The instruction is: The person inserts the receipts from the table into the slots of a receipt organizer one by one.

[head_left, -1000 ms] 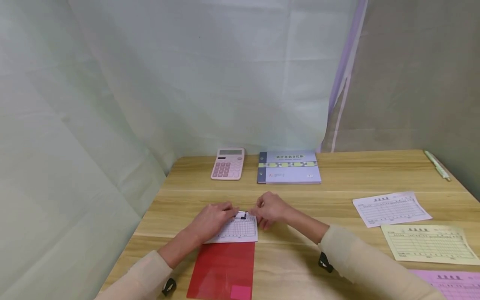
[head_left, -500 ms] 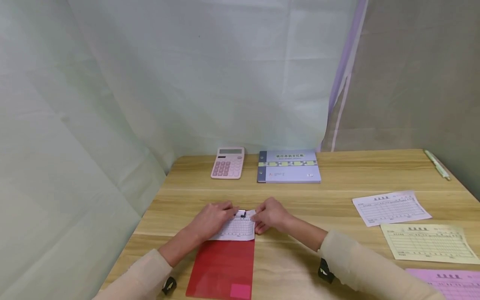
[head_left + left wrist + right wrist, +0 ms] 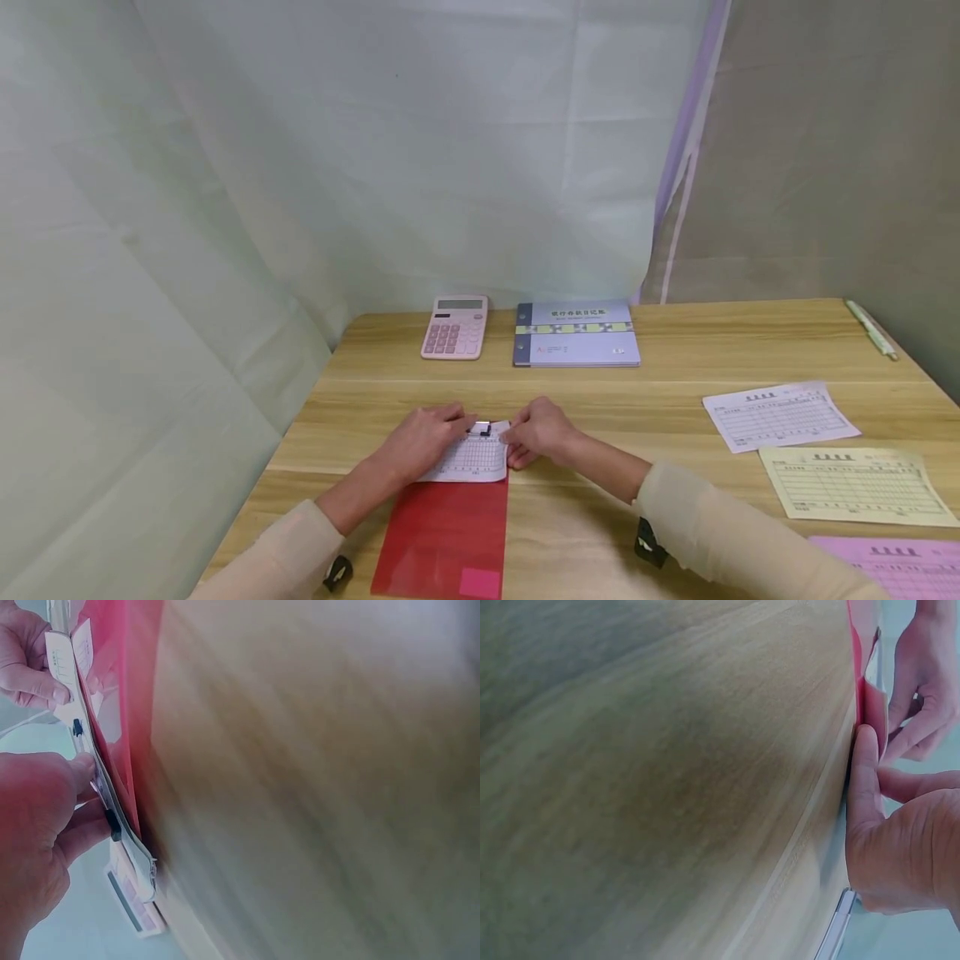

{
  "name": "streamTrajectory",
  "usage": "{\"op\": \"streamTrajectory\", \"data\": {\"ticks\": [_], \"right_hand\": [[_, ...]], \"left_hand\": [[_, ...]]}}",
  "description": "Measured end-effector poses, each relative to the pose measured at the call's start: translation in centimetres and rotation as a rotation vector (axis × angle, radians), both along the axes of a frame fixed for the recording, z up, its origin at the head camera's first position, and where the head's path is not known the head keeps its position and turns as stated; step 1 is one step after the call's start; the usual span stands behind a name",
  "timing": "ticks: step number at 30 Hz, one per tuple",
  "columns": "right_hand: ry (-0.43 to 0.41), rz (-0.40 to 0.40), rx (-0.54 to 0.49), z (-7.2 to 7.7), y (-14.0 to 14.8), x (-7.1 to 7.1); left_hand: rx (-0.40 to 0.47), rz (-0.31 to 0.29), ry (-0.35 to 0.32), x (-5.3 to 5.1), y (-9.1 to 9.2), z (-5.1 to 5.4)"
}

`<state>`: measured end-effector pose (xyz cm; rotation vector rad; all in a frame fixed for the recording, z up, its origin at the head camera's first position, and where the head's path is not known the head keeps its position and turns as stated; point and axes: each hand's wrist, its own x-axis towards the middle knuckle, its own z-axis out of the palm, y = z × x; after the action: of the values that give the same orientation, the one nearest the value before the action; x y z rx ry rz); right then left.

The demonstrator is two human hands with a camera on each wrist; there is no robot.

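Left hand (image 3: 416, 442) pinches clip (image 3: 480, 429) at far end of red folder (image 3: 450, 533); right hand (image 3: 542, 432) pinches right edge of printed form (image 3: 476, 460), lying on folder's upper part. Judged best: edges squared, paper flat, fingertips clear of the clip's bite. Calculator (image 3: 454, 327) and ledger (image 3: 577, 335) beyond, 2 slips, white slip (image 3: 780, 418) and yellow slip (image 3: 858, 487), rightward; none obstructs

Slip (image 3: 472, 460): white, printed grid, on the folder's far end, right edge pinched by the right hand (image 3: 546, 430); one sheet or several, hard to say from here | clip (image 3: 486, 431): metal and black, along the slip's far edge, held by the left hand (image 3: 422, 442) | folder (image 3: 448, 533): red, glossy, lying lengthwise on the table (image 3: 592, 517)
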<state>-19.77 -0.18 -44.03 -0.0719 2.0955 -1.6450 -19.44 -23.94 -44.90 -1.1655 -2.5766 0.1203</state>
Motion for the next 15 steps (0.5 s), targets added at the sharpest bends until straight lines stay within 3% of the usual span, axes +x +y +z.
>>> {"op": "streamTrajectory", "data": {"ticks": [4, 7, 12, 15], "right_hand": [[-0.003, 0.037, 0.004, 0.3, 0.3, -0.1], [0.025, 0.12, 0.098, 0.9, 0.8, -0.5], [0.221, 0.23, 0.355, 3.0, 2.7, -2.3], [0.325, 0.225, 0.386, 4.4, 4.8, -3.8]], "left_hand": [[0.015, 0.015, -0.015, -0.1, 0.1, -0.1], [0.035, 0.055, -0.058, -0.1, 0.2, -0.1], [0.062, 0.105, -0.116, -0.1, 0.2, 0.0], [0.079, 0.105, -0.127, 0.0, 0.1, 0.0]]}}
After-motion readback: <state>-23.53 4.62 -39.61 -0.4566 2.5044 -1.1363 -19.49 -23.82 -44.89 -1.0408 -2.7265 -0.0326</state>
